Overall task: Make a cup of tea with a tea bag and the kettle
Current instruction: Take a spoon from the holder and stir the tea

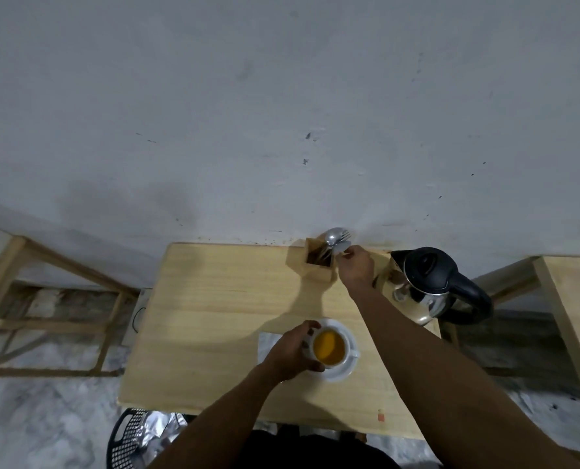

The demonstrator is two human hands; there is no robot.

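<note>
A white cup (329, 350) full of amber tea stands on a white saucer (344, 372) near the front of the wooden table (214, 316). My left hand (293, 352) wraps the cup's left side. A steel kettle (424, 286) with a black lid and handle stands at the back right. My right hand (356, 267) reaches to the wooden cutlery holder (317, 267) by the wall and pinches the top of a spoon (342, 248) that stands in it. No tea bag is visible.
A white napkin (266, 343) lies under the saucer's left side. Wooden frames stand to the left (45, 316) and right (569, 299) of the table. A black basket with foil (136, 438) sits on the floor below the table's front edge.
</note>
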